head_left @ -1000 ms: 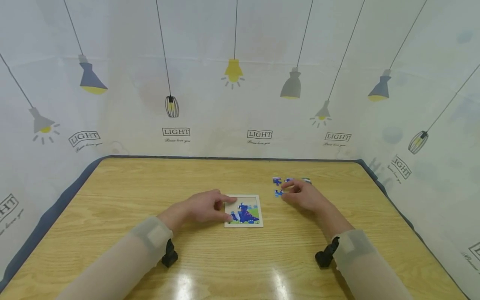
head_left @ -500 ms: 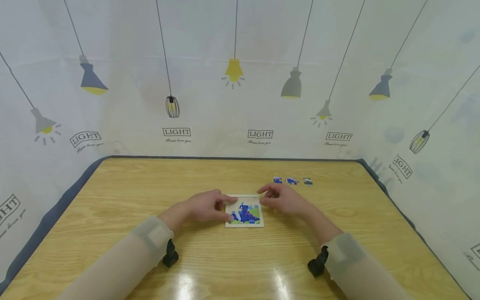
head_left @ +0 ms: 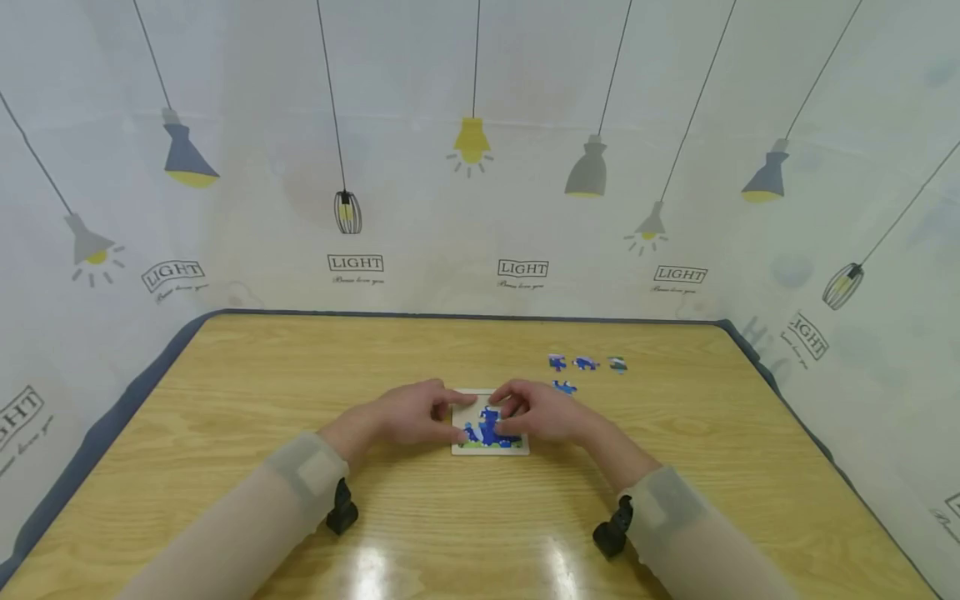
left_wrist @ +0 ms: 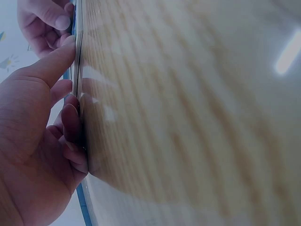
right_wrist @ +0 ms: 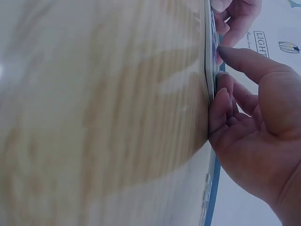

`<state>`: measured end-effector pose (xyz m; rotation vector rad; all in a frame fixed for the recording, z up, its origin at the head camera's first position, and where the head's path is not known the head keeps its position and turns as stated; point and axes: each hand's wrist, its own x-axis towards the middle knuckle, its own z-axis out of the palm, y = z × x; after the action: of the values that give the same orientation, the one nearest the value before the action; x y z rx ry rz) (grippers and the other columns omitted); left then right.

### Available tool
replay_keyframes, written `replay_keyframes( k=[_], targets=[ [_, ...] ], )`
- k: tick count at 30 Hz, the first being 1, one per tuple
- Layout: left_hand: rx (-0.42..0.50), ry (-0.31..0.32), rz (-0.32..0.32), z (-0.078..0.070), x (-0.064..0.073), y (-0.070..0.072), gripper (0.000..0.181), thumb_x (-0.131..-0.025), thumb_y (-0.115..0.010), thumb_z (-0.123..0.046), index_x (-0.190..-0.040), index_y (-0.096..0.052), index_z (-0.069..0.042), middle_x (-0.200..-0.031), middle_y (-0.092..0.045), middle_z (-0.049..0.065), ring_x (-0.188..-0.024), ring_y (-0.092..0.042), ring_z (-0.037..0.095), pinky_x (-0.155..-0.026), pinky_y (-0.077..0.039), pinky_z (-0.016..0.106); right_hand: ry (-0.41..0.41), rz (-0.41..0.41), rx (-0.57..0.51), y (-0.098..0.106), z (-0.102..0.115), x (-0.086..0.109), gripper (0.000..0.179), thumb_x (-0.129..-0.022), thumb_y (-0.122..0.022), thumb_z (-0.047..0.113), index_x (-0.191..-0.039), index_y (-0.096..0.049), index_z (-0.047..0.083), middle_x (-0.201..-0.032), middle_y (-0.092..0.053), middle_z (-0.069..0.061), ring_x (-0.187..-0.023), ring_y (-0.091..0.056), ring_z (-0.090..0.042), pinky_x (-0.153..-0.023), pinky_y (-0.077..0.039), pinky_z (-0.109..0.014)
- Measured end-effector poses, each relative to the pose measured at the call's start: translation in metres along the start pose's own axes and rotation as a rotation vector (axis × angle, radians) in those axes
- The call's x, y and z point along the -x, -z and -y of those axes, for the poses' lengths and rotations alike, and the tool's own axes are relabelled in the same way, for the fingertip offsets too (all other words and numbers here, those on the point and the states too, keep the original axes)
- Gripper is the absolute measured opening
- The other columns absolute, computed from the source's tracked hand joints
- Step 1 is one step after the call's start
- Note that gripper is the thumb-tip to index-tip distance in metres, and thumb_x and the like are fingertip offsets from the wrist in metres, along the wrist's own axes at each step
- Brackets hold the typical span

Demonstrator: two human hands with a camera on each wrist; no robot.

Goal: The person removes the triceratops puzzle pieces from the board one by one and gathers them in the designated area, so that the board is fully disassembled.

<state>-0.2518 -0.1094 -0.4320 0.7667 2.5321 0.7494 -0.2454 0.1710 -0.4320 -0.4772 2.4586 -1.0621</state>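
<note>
In the head view a square jigsaw puzzle (head_left: 489, 430) with a white frame lies on the table, part filled with a blue dinosaur picture. My left hand (head_left: 408, 411) grips its left side, thumb at the lower left and index finger at the upper left. From the right, my right hand (head_left: 549, 412) reaches over the puzzle, its thumb and index fingertips on the picture. Whether a piece sits between them I cannot tell. In the left wrist view the left thumb (left_wrist: 66, 52) lies on the frame edge. The right wrist view has the right thumb (right_wrist: 230, 52) at the board.
Behind and right of the puzzle lie several loose jigsaw pieces: a blue one (head_left: 557, 362), a dinosaur one (head_left: 585, 363), a greenish one (head_left: 617, 364) and a nearer blue one (head_left: 564, 387). A printed cloth wall (head_left: 420, 287) stands behind the wooden table (head_left: 300, 358).
My right hand has come from the loose pieces leftward onto the puzzle, uncovering the nearer blue piece. My left hand keeps its place on the frame.
</note>
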Motion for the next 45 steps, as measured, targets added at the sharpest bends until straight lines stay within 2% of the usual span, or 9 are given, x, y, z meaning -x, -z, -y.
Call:
replay_keyframes(
  k=[4,16,25,30,35,42,45],
  targets=[
    [0.001,0.004,-0.005,-0.001,0.001,0.002,0.065,-0.099,-0.080,-0.053,-0.158,-0.062,-0.032,-0.106,-0.060,0.000,-0.094,-0.056,0.018,-0.084,-0.044,0.036,-0.002,0.009,0.028,-0.001,0.002,-0.002,0.038,-0.101,-0.081,0.029,-0.137,-0.070,0.022,-0.118,-0.069,-0.001,-0.109,-0.061,-0.019,-0.102,-0.051,-0.042],
    [-0.008,0.003,-0.003,-0.001,0.001,0.003,0.065,-0.100,-0.079,-0.052,-0.159,-0.061,-0.031,-0.106,-0.059,0.000,-0.094,-0.055,0.018,-0.083,-0.043,0.035,0.019,-0.003,0.011,-0.004,0.006,0.000,0.038,-0.100,-0.082,0.020,-0.136,-0.067,0.017,-0.110,-0.062,-0.005,-0.100,-0.056,-0.021,-0.090,-0.046,-0.038],
    [-0.002,0.016,0.008,0.000,-0.001,0.001,0.065,-0.099,-0.079,-0.054,-0.158,-0.061,-0.034,-0.107,-0.059,0.000,-0.094,-0.055,0.018,-0.083,-0.042,0.036,0.011,-0.030,-0.035,-0.007,0.002,-0.001,0.040,-0.098,-0.084,0.018,-0.133,-0.064,0.022,-0.111,-0.060,-0.005,-0.100,-0.056,-0.023,-0.091,-0.045,-0.039],
    [-0.010,0.011,0.007,0.000,-0.002,-0.001,0.064,-0.099,-0.079,-0.054,-0.158,-0.061,-0.035,-0.106,-0.058,0.000,-0.094,-0.055,0.018,-0.083,-0.042,0.036,0.031,-0.038,-0.058,-0.006,-0.002,-0.001,0.041,-0.098,-0.085,0.017,-0.132,-0.064,0.022,-0.117,-0.063,-0.006,-0.102,-0.057,-0.023,-0.092,-0.046,-0.038],
    [-0.025,0.003,0.003,0.001,-0.003,-0.002,0.065,-0.099,-0.078,-0.055,-0.159,-0.060,-0.036,-0.106,-0.058,-0.001,-0.094,-0.054,0.018,-0.082,-0.042,0.036,0.052,-0.059,-0.080,-0.005,-0.006,-0.001,0.033,-0.101,-0.081,0.020,-0.130,-0.067,0.023,-0.123,-0.069,-0.005,-0.106,-0.061,-0.022,-0.093,-0.048,-0.038],
    [-0.029,0.000,0.004,0.003,-0.003,-0.002,0.066,-0.099,-0.078,-0.055,-0.159,-0.059,-0.035,-0.106,-0.058,0.000,-0.093,-0.054,0.018,-0.082,-0.042,0.036,0.044,-0.100,-0.136,-0.006,-0.008,0.000,0.020,-0.106,-0.075,0.026,-0.126,-0.071,0.024,-0.116,-0.074,-0.004,-0.103,-0.065,-0.021,-0.088,-0.048,-0.036],
    [-0.032,-0.001,0.002,0.003,-0.004,-0.003,0.066,-0.099,-0.079,-0.055,-0.159,-0.060,-0.034,-0.105,-0.058,0.000,-0.093,-0.054,0.018,-0.082,-0.042,0.036,0.055,-0.125,-0.163,-0.006,-0.008,0.002,0.020,-0.107,-0.073,0.026,-0.127,-0.071,0.022,-0.114,-0.074,-0.005,-0.101,-0.065,-0.021,-0.085,-0.049,-0.035]
  ],
)
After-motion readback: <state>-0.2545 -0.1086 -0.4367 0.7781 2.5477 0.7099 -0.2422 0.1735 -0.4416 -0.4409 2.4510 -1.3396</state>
